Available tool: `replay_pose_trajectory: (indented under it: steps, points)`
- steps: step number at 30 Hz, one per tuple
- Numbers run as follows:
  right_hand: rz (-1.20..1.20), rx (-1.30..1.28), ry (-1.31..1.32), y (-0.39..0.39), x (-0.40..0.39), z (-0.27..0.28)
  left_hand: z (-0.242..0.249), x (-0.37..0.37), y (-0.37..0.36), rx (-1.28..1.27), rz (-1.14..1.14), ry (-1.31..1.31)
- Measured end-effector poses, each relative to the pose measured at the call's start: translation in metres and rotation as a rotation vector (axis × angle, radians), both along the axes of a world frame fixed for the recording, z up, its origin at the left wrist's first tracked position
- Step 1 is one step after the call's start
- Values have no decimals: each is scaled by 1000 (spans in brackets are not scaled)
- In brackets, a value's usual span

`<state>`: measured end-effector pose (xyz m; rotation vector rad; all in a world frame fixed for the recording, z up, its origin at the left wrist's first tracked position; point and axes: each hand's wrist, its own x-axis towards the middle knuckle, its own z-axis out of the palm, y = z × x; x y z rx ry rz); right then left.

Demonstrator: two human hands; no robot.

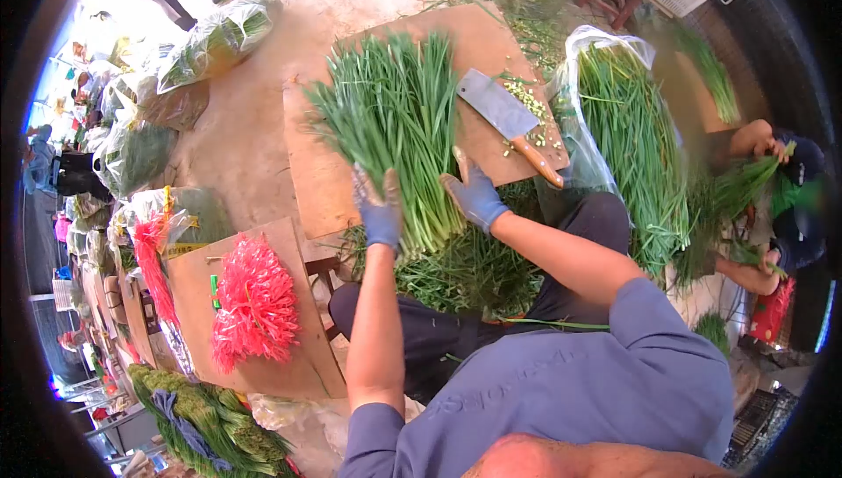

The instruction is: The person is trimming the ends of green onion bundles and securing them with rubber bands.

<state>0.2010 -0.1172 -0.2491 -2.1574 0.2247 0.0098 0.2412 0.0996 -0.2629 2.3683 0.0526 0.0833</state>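
Note:
A large pile of long green chives [395, 127] lies on a wooden board [311, 189], its pale stem ends toward my body. My left hand [379, 210], in a blue glove, is at the pile's lower left, fingers stretched out and thumb apart. On the other side, my right hand [476, 196], gloved too, rests against the stems with its fingers spread. Neither hand is closed round the chives. To the right of the pile lies a cleaver [500, 105] with a wooden handle, beside small cut stem pieces [531, 110].
At right stands an open plastic bag of chives [627, 127]; past it, a co-worker's hands [759, 140] hold greens. Red plastic ties [254, 303] lie on a smaller board [197, 289] at left. Loose greens [465, 276] lie below my board. Filled bags [219, 44] stand behind.

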Motion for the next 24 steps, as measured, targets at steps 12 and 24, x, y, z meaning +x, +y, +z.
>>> replay_pose_trajectory:
  steps: [12,24]
  points:
    - [386,-674,-388,-101,200,83,107,51,-61,393,-431,-387]
    - [761,-770,-308,-83,319,27,34,110,-114,648,-655,-229]
